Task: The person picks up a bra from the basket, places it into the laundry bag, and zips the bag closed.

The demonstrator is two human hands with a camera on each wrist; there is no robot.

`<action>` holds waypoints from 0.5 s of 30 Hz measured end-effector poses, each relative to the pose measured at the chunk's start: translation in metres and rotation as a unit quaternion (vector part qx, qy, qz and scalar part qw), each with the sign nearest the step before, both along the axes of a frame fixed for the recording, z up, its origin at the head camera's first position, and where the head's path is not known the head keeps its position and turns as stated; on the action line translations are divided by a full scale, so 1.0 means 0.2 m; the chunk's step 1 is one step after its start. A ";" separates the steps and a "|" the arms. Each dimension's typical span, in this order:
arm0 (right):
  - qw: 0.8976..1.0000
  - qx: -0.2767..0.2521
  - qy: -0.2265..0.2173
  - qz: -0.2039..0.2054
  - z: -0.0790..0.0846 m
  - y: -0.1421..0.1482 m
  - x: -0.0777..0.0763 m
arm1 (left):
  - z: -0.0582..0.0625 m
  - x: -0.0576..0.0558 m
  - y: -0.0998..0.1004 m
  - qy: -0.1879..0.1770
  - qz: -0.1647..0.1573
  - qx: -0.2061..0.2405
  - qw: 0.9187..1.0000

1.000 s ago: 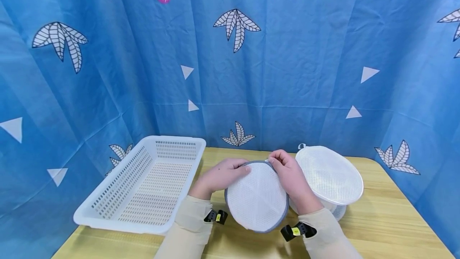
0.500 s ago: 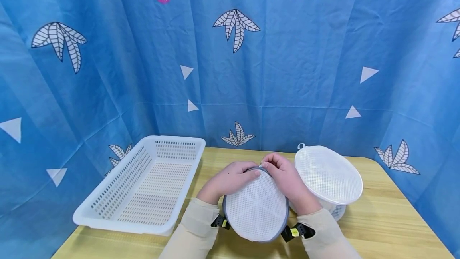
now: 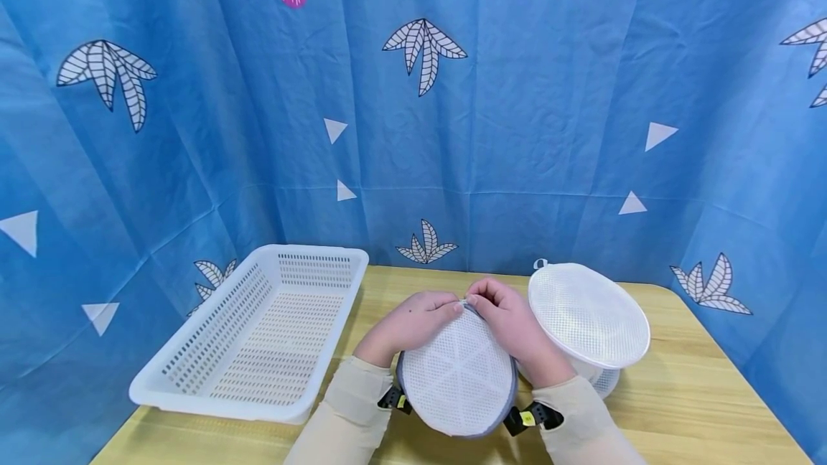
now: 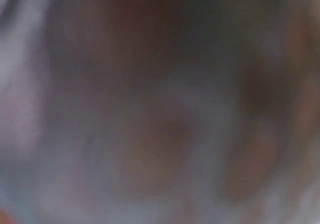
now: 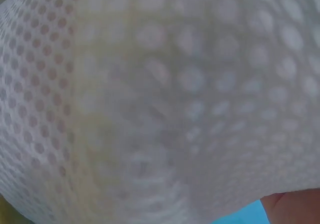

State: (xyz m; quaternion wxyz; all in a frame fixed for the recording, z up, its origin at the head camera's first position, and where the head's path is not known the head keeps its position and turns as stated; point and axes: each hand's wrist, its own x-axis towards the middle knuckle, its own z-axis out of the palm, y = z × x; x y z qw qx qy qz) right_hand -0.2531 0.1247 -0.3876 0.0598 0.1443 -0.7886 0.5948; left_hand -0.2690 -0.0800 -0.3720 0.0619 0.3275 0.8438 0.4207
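Between both hands, in the head view, is a round white mesh laundry bag [image 3: 460, 379] with grey trim. My left hand [image 3: 413, 321] grips its upper left edge, the thumb lying on the mesh. At the top of the rim, my right hand [image 3: 510, 325] pinches a small part at the seam, perhaps the zipper pull; the fingertips largely hide it. The two hands nearly meet there. White mesh fabric [image 5: 150, 84] fills most of the right wrist view, with a bit of finger at the lower right corner. The left wrist view is too dark and blurred to read.
A white slotted plastic basket [image 3: 284, 350] stands on the left of the wooden table [image 3: 698, 379]. Close beside my right forearm sits another white mesh bag [image 3: 588, 314] with a small loop. A blue patterned curtain [image 3: 536, 128] hangs behind and at the sides.
My left hand has moved right along the rim, and my right hand slightly left, so they are closer together. The laundry bag has come a little lower.
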 end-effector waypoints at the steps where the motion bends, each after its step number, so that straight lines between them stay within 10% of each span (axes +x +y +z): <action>1: 1.000 0.003 0.002 -0.001 0.00 0.00 0.00 | 0.00 -0.01 0.00 0.001 0.000 0.000 1.000; 15: 0.999 0.041 0.004 -0.019 0.00 -0.01 0.00 | 0.00 -0.01 -0.01 -0.012 0.009 0.009 1.000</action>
